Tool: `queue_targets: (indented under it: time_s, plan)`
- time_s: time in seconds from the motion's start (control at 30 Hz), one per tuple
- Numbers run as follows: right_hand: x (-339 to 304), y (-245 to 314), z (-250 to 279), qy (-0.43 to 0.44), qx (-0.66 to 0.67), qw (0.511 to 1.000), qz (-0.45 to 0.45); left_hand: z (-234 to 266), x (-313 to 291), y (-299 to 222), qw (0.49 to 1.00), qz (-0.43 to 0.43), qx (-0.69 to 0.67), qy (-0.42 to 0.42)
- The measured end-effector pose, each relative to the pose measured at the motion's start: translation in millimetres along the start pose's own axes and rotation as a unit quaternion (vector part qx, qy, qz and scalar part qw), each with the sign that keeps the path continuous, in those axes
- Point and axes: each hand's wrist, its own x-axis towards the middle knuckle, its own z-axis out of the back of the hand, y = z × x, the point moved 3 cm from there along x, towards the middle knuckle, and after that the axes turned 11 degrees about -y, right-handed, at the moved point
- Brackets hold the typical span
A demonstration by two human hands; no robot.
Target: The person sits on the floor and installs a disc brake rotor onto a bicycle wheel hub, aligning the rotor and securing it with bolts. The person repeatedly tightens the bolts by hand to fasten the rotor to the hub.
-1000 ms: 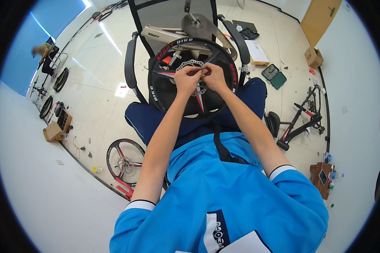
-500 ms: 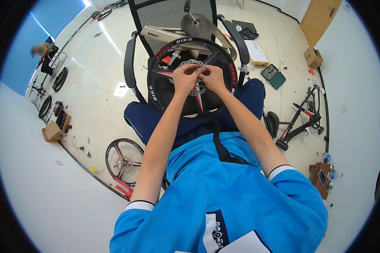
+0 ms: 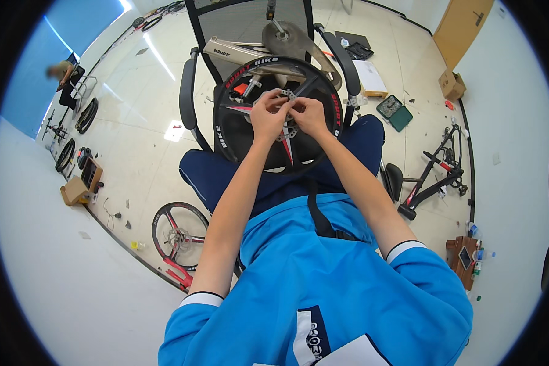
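Note:
A black bicycle wheel with red and white lettering lies across my lap. A silver disc brake rotor sits at its centre, mostly covered by my hands. My left hand is over the rotor, thumb and fingers pinched together. Right beside it, my right hand has its fingertips closed too, meeting those of the left. Whatever small thing lies between the fingertips is too hidden to name.
Beyond the wheel stands a black mesh chair holding a pale metal bike frame. On the floor at right are a green tool case and a dark bike frame. Another wheel lies at left. A person sits far left.
My left hand has shifted slightly right and its fingers have changed position. More of the rotor's upper edge shows. The right hand has barely moved, and the wheel stays on my lap.

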Motion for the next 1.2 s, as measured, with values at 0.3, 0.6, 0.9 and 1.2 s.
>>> queue_targets:
  time_s: [0.3,0.6,0.9,1.2]
  plan:
    - [2,9,1,0.045,0.032,0.998,0.037,3,4,-3,0.994,-0.060,0.090,-0.004]
    - [7,5,-2,0.051,0.044,0.997,0.037,10,21,3,0.990,-0.016,0.115,0.082]
    - [46,14,42,0.159,-0.273,0.873,0.370,10,31,-15,0.957,0.040,0.146,0.246]
    - [62,15,25,0.135,-0.338,0.785,0.501,-25,-7,7,0.870,-0.199,0.441,0.089]
